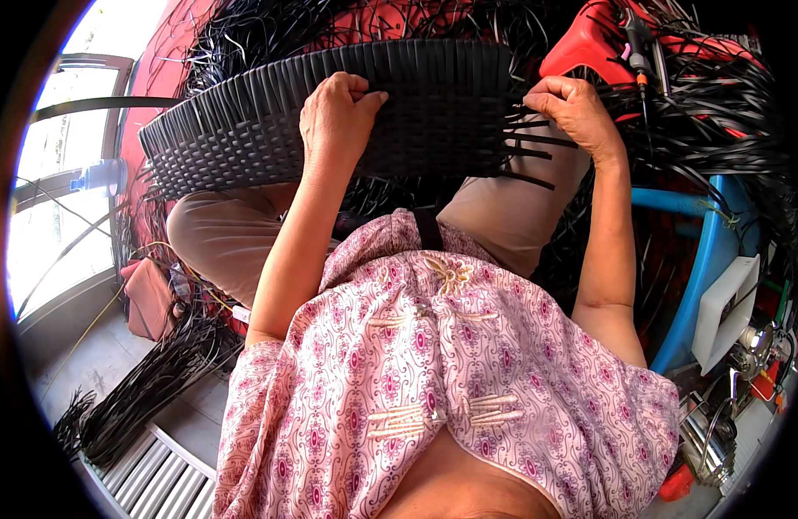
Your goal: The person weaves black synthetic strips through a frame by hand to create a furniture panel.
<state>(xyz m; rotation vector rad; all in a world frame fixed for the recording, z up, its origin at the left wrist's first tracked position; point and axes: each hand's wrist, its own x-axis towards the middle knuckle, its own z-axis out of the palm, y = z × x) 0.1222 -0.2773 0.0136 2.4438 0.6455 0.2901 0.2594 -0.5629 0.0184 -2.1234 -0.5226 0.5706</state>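
A curved panel woven from flat black strips [243, 147] lies across my lap, its rim wrapped in upright strips. My left hand [340, 121] is closed against the panel's face just below that rim, fingers curled and thumb bent in. Whatever strip may lie under those fingertips is hidden. At the panel's right edge my right hand [580, 117] pinches thumb and forefinger together on a thin black strip, mostly covered by the fingers. Below it, several loose strip ends [537, 154] stick out to the right from the weave.
Behind the panel are heaps of loose black strips [719, 112] over red. A red plastic piece [589, 48] and a screwdriver [643, 82] sit at upper right. A blue frame [689, 303] and metal parts [710, 441] are at right. A strip bundle [148, 389] lies at lower left.
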